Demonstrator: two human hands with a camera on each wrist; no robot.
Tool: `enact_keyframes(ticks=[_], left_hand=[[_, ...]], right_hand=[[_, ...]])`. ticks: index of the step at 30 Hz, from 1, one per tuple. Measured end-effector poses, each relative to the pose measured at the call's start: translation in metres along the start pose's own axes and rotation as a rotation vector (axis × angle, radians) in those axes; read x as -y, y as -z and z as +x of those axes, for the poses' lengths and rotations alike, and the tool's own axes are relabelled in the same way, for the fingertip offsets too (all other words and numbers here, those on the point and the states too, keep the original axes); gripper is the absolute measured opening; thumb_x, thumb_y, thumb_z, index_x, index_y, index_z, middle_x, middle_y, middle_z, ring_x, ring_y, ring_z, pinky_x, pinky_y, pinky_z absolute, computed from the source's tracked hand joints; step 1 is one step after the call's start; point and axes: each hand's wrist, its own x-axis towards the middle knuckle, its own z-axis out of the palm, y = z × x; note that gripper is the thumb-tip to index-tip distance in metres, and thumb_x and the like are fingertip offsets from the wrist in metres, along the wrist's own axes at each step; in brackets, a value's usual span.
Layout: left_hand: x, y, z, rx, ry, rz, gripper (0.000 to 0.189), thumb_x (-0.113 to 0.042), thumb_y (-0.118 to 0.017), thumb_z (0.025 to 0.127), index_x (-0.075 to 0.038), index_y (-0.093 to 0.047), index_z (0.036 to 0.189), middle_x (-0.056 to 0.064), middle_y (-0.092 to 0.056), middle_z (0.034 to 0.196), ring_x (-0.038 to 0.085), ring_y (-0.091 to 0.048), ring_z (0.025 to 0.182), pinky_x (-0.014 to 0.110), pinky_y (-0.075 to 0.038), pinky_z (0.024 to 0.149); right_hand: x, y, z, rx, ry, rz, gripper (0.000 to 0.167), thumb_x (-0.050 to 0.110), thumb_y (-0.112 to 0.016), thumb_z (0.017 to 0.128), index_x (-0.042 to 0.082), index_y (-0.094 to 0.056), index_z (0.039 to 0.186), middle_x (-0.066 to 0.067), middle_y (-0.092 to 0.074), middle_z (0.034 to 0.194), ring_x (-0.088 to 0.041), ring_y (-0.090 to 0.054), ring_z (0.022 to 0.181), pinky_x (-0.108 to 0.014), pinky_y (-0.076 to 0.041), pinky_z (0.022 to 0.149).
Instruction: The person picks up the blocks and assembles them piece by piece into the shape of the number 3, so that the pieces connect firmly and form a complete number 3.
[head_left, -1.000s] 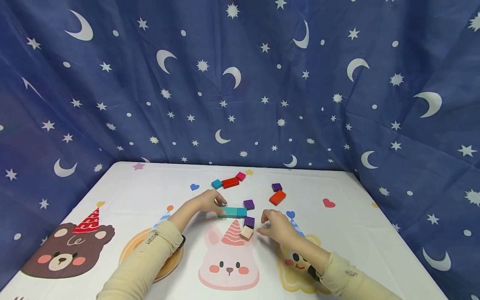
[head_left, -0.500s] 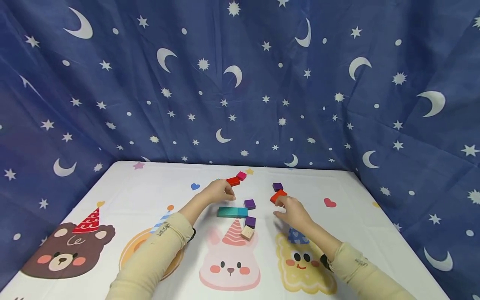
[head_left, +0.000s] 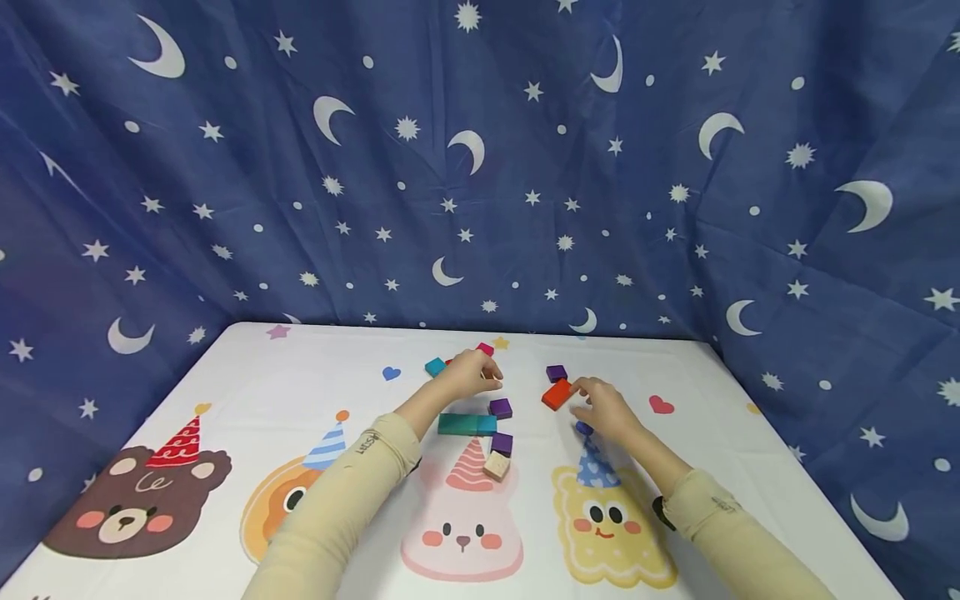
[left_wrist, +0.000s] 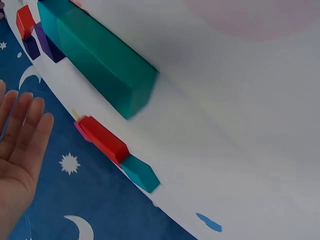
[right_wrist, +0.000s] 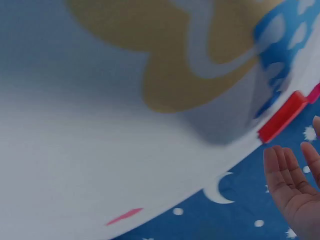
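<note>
My left hand (head_left: 471, 374) hovers with loosely bent fingers, holding nothing, partly covering a red block between a blue-teal block (head_left: 435, 367) and a pink block (head_left: 486, 348). In the left wrist view that red block (left_wrist: 105, 137) shows fully. Below the hand lies a long teal block (head_left: 456, 424) against a short blue one (head_left: 486, 425). Two purple blocks, the upper (head_left: 500, 408) and the lower (head_left: 502, 444), lie by its right end, with a plain wooden block (head_left: 496, 466). My right hand (head_left: 606, 410) is just right of an orange-red block (head_left: 557, 394), its fingertips close; contact is unclear.
Another purple block (head_left: 556, 372) touches the far end of the orange-red one. The white tablecloth (head_left: 697, 467) carries printed animals, including a bear (head_left: 131, 508) and a rabbit (head_left: 461, 533). A dark blue curtain (head_left: 480, 208) with moons and stars rises behind the table.
My left hand has left the long teal block and moved away and rightward over the table. My right hand moved forward and right to beside the orange-red block. The blocks look unmoved.
</note>
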Motion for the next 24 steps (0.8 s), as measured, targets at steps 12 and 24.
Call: enact_keyframes(ticks=[12, 24], left_hand=[[-0.008, -0.011, 0.015, -0.022, 0.013, -0.013, 0.021, -0.013, -0.066, 0.088, -0.002, -0.071, 0.104, 0.010, -0.071, 0.096, 0.022, -0.065, 0.091, 0.032, -0.052, 0.084], [0.000, -0.010, 0.017, -0.028, 0.033, 0.020, 0.026, -0.014, -0.067, 0.086, -0.002, -0.069, 0.110, 0.011, -0.071, 0.096, 0.022, -0.066, 0.089, 0.031, -0.053, 0.082]], right_hand=[[-0.011, -0.020, 0.017, 0.015, -0.164, -0.089, 0.078, 0.039, -0.075, 0.076, -0.017, -0.046, 0.121, -0.031, -0.057, 0.112, -0.041, -0.058, 0.099, -0.048, -0.048, 0.092], [-0.002, -0.032, 0.026, 0.003, -0.209, -0.228, 0.069, 0.042, -0.074, 0.076, -0.014, -0.051, 0.110, -0.029, -0.056, 0.099, -0.043, -0.055, 0.089, -0.051, -0.048, 0.084]])
